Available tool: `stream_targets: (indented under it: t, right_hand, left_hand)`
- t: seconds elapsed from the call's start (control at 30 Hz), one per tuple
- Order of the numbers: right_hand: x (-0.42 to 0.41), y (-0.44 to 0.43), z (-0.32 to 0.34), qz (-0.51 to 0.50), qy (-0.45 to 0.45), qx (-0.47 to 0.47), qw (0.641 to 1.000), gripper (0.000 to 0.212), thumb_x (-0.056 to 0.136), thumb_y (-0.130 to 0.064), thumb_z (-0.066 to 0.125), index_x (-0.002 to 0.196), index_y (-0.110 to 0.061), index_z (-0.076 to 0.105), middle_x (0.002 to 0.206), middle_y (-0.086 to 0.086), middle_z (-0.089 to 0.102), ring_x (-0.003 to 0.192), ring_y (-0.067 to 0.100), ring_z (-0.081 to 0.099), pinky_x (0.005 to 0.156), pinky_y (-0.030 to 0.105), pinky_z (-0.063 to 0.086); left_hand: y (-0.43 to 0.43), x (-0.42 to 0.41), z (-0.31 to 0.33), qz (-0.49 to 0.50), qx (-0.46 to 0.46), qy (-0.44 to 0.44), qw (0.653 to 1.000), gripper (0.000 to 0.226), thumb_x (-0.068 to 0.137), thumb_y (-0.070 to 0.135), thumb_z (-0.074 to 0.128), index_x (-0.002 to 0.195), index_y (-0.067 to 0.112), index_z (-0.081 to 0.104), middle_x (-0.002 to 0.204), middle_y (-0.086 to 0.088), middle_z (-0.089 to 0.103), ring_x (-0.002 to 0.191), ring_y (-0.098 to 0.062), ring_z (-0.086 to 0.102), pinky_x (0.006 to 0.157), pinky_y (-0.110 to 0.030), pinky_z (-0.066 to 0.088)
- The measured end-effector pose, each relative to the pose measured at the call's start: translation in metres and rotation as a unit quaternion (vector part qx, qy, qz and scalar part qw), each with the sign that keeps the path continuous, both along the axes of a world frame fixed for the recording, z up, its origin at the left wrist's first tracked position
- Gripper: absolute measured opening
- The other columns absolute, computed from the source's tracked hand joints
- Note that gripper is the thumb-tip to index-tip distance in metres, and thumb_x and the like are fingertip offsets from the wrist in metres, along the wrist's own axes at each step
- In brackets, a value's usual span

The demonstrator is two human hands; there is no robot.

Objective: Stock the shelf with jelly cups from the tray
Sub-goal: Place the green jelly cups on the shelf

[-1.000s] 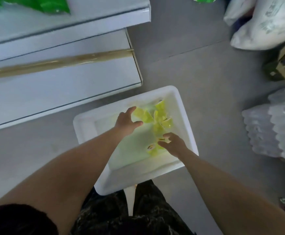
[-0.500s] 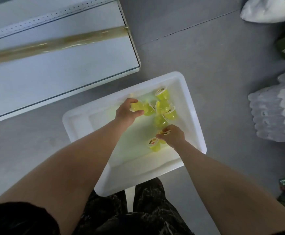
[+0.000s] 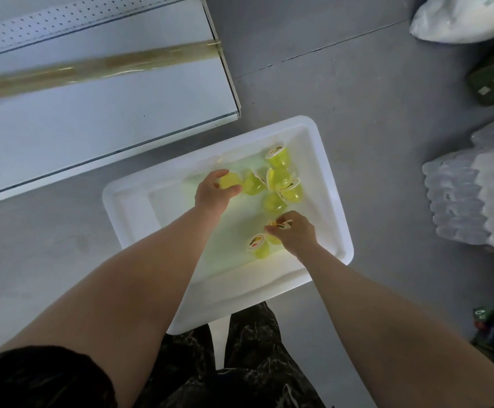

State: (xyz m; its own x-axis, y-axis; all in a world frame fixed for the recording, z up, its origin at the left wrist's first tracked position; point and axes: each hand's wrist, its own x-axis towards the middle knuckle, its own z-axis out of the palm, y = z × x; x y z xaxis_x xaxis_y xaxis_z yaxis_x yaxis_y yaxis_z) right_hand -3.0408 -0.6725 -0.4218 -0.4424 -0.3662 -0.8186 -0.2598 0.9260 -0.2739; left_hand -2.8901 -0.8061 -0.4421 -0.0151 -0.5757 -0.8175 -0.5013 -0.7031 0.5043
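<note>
The left hand grips one cup between curled fingers and thumb at the far-left part of the tray interior. The right hand pinches a second cup at its lid edge, nearer the person and to the right. The floor is grey. The shelf occupies the upper left, with an amber strip running along it. No cup is visible on the shelf. The white tray lies in front of the person's legs, near the shelf corner but apart from it. A plastic-wrapped pack lies well to the right of the tray. A white bag lies at the upper right. Five loose cups form a cluster at the far-right part of the tray, most tipped over. One upright cup stands just left of the right hand.
</note>
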Motion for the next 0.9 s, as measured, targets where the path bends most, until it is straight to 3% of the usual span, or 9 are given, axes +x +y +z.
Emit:
stream_targets:
  t: [0.07, 0.17, 0.3, 0.43, 0.53, 0.6, 0.7, 0.8, 0.9]
  right_hand:
    - [0.001, 0.001, 0.01, -0.006, -0.004, -0.007, 1.0, 0.043, 0.074, -0.043, 0.081, 0.106, -0.02, 0.065, 0.097, -0.005, 0.06, 0.094, 0.018, 0.06, 0.084, 0.032, 0.051]
    - [0.004, 0.0, 0.031, -0.018, -0.011, -0.029, 0.999, 0.042, 0.075, -0.042, 0.081, 0.107, -0.019, 0.065, 0.096, -0.005, 0.059, 0.092, 0.017, 0.059, 0.08, 0.03, 0.049]
    - [0.003, -0.005, 0.068, -0.004, -0.014, -0.064, 0.998, 0.041, 0.075, -0.042, 0.08, 0.106, -0.019, 0.065, 0.097, -0.006, 0.058, 0.09, 0.015, 0.057, 0.074, 0.027, 0.047]
    - [-0.003, -0.015, 0.109, 0.007, -0.008, -0.112, 0.994, 0.041, 0.074, -0.044, 0.081, 0.104, -0.021, 0.066, 0.099, -0.006, 0.061, 0.095, 0.014, 0.058, 0.072, 0.025, 0.043]
    - [-0.005, -0.024, 0.14, -0.005, -0.016, -0.152, 0.988, 0.036, 0.074, -0.044, 0.08, 0.098, -0.023, 0.064, 0.091, -0.013, 0.059, 0.097, 0.013, 0.059, 0.071, 0.026, 0.045]
    - [-0.007, -0.031, 0.16, -0.003, -0.023, -0.193, 0.981, 0.033, 0.073, -0.043, 0.082, 0.093, -0.024, 0.063, 0.096, -0.008, 0.063, 0.097, 0.012, 0.061, 0.072, 0.026, 0.048]
    - [-0.01, -0.046, 0.197, 0.012, -0.04, -0.247, 0.968, 0.033, 0.073, -0.038, 0.084, 0.092, -0.02, 0.063, 0.095, -0.004, 0.064, 0.085, 0.007, 0.06, 0.073, 0.027, 0.05]
    - [-0.011, -0.068, 0.238, 0.032, -0.029, -0.307, 0.951, 0.039, 0.066, -0.045, 0.085, 0.088, -0.019, 0.065, 0.091, -0.001, 0.066, 0.081, 0.012, 0.063, 0.075, 0.035, 0.057]
    - [-0.01, -0.092, 0.292, 0.07, -0.027, -0.37, 0.926, 0.039, 0.069, -0.044, 0.085, 0.09, -0.016, 0.068, 0.088, -0.001, 0.069, 0.077, 0.009, 0.064, 0.062, 0.025, 0.052]
  left_hand:
    - [0.004, 0.008, 0.009, 0.095, 0.032, 0.042, 0.994, 0.045, 0.064, 0.024, 0.084, 0.104, 0.036, 0.068, 0.1, -0.006, 0.066, 0.089, -0.022, 0.069, 0.091, -0.036, 0.055]
    - [0.014, 0.023, 0.028, 0.158, 0.044, 0.093, 0.982, 0.039, 0.081, 0.002, 0.073, 0.113, 0.023, 0.067, 0.102, -0.004, 0.064, 0.073, -0.008, 0.068, 0.083, -0.023, 0.057]
    - [0.026, 0.037, 0.066, 0.194, 0.042, 0.162, 0.967, 0.044, 0.09, -0.007, 0.06, 0.13, 0.012, 0.057, 0.108, -0.005, 0.061, 0.093, -0.018, 0.064, 0.079, -0.023, 0.059]
    - [0.034, 0.041, 0.103, 0.255, 0.037, 0.228, 0.939, 0.046, 0.092, -0.001, 0.059, 0.135, 0.011, 0.051, 0.113, -0.005, 0.06, 0.105, -0.022, 0.06, 0.09, -0.033, 0.057]
    - [0.041, 0.036, 0.138, 0.328, 0.015, 0.251, 0.911, 0.035, 0.082, 0.016, 0.078, 0.113, 0.014, 0.06, 0.125, -0.012, 0.059, 0.101, -0.018, 0.062, 0.096, -0.039, 0.054]
    - [0.042, 0.031, 0.165, 0.36, 0.001, 0.254, 0.898, 0.037, 0.08, 0.019, 0.08, 0.108, 0.012, 0.057, 0.118, -0.012, 0.059, 0.099, -0.021, 0.062, 0.092, -0.039, 0.055]
    - [0.038, 0.028, 0.207, 0.346, -0.016, 0.261, 0.901, 0.042, 0.081, 0.019, 0.079, 0.11, 0.008, 0.051, 0.108, -0.012, 0.06, 0.093, -0.026, 0.065, 0.089, -0.038, 0.056]
    - [0.031, 0.032, 0.254, 0.29, -0.072, 0.285, 0.911, 0.043, 0.081, 0.028, 0.079, 0.111, 0.014, 0.052, 0.105, -0.007, 0.066, 0.091, -0.025, 0.068, 0.093, -0.039, 0.054]
    - [0.019, 0.04, 0.307, 0.234, -0.144, 0.34, 0.9, 0.044, 0.085, 0.031, 0.073, 0.125, 0.028, 0.055, 0.11, 0.003, 0.067, 0.099, -0.02, 0.067, 0.095, -0.036, 0.05]
